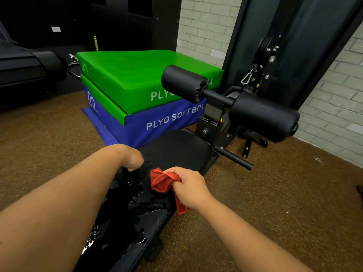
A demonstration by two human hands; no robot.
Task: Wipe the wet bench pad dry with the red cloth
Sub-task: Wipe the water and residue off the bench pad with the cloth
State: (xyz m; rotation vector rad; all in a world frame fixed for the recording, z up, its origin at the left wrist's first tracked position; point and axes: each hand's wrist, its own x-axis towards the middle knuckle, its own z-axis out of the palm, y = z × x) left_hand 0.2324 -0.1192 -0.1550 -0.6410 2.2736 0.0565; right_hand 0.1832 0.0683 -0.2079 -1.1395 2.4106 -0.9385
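Note:
The black bench pad runs from the bottom of the view up toward the middle, with water drops and wet patches shining on its near part. My right hand grips a bunched red cloth just above the pad's right side. My left hand is at the pad's left edge near the seat, fingers curled under so I cannot see what they hold. The seat pad beyond looks dull and drier.
Two black foam rollers on a bar stand beyond the seat. A green and blue stack of plyo soft boxes sits at the back left. A black machine frame rises by the brick wall. Brown rubber floor surrounds the bench.

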